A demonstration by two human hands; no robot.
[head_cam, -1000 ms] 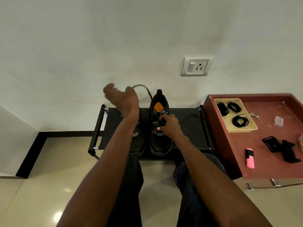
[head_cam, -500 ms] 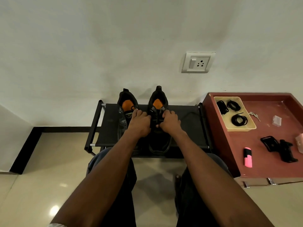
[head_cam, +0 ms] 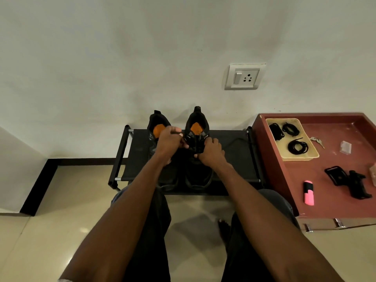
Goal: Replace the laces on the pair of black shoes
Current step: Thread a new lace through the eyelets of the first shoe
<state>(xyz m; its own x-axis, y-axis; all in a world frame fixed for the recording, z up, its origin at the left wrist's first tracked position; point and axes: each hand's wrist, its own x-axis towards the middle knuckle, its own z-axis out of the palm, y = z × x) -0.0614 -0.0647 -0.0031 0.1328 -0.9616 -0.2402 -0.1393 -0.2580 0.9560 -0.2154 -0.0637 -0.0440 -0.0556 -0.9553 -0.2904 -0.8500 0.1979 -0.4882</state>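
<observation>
Black shoes (head_cam: 198, 137) on rack (head_cam: 234, 151), both hands (head_cam: 190, 145) pinching the right shoe's lace

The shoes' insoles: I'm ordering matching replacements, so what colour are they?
Orange, seen inside both black shoes at the insoles in the head view.

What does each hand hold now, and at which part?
Left hand pinches a thin black lace near its end; right hand grips the right black shoe at its eyelets.
</observation>
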